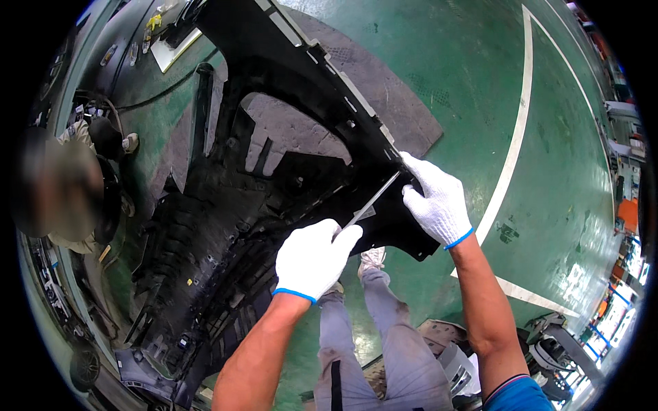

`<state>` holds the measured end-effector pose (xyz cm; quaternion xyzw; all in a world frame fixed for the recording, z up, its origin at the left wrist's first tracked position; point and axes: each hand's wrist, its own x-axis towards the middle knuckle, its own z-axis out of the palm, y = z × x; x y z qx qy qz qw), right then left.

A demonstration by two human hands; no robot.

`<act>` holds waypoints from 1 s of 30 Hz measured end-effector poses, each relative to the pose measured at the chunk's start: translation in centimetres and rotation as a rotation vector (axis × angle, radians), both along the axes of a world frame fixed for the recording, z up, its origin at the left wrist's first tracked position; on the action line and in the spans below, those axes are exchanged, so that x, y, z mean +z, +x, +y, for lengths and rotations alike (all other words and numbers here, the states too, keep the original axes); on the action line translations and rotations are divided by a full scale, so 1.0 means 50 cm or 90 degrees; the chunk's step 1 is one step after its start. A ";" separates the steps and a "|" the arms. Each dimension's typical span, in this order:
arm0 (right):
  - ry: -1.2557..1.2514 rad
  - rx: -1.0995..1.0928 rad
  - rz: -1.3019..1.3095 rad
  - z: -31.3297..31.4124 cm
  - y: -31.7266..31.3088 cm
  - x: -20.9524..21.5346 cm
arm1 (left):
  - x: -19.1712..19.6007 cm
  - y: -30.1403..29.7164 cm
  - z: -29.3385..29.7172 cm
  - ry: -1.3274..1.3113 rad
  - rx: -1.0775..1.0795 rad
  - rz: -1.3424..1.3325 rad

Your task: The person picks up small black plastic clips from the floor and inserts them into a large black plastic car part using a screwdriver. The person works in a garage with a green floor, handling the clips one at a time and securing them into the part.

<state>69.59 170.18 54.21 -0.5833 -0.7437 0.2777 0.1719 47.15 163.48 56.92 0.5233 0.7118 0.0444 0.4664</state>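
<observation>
White knit-gloved left hand (312,259) closes around a slim grey metal tool (373,198), slanting up-rightward from that grip, tip nearest the white-gloved right hand (440,200) clasping a black moulded-plastic panel (319,171).

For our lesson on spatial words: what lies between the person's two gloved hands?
In the head view, a thin rod slants from the left hand toward the right hand, with the black panel behind it.

Glossy green floor (493,89), white lines (528,68), bright reflections (573,279)
</observation>
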 end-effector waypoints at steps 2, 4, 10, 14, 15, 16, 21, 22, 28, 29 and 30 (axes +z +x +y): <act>-0.006 0.009 -0.006 0.001 -0.002 0.004 | -0.002 -0.009 0.001 0.062 -0.041 0.043; -0.013 0.017 -0.036 0.000 0.004 0.005 | -0.033 -0.086 0.046 0.022 0.271 -0.262; -0.061 -0.014 -0.004 -0.034 0.052 -0.020 | 0.059 -0.195 0.092 0.034 0.417 -0.173; -0.060 0.001 -0.005 -0.020 0.027 -0.004 | 0.054 -0.100 -0.062 -0.044 0.399 -0.279; -0.052 -0.002 -0.005 -0.019 0.029 -0.011 | 0.036 -0.079 -0.091 -0.041 0.390 -0.311; -0.044 -0.003 -0.006 -0.017 0.032 -0.018 | 0.024 -0.057 -0.109 -0.047 0.391 -0.321; -0.094 -0.002 -0.020 -0.020 0.032 -0.011 | -0.014 0.035 -0.150 -0.060 0.403 -0.335; -0.189 -0.044 -0.011 -0.017 0.023 0.006 | -0.029 0.048 -0.157 -0.088 0.383 -0.329; -0.194 -0.006 0.006 -0.016 0.031 0.005 | -0.067 0.100 -0.136 -0.016 0.212 -0.352; -0.192 -0.001 0.011 -0.015 0.029 0.002 | -0.073 0.115 -0.132 0.017 0.220 -0.363; -0.194 0.003 0.013 -0.014 0.029 0.000 | -0.080 0.130 -0.127 -0.009 0.287 -0.402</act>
